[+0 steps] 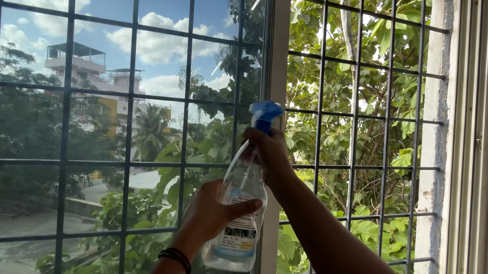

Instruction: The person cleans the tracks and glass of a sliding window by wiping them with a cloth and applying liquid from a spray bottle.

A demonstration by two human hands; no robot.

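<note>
- The left hand [211,210] is wrapped around the belly of a clear spray bottle [240,209]; the thumb lies across the front of the bottle, over its paper label, so this grip is closed on the bottle.
- The right hand [268,153] is closed around the neck of the same bottle, just below the blue spray head [265,114] — the fingers are at the trigger, but I cannot tell if the trigger is pressed.
- The bottle stands nearly upright, raised in the air in front of the window, between the 2 hands, close to the white frame post [279,66].
- A black band [177,259] sits on the left wrist.
- Behind the bottle is the window glass [100,72] with a dark metal grille [127,108] — the left pane shows sky, clouds and a building.
- On the right side, green leaves [359,45] fill the view behind the bars.
</note>
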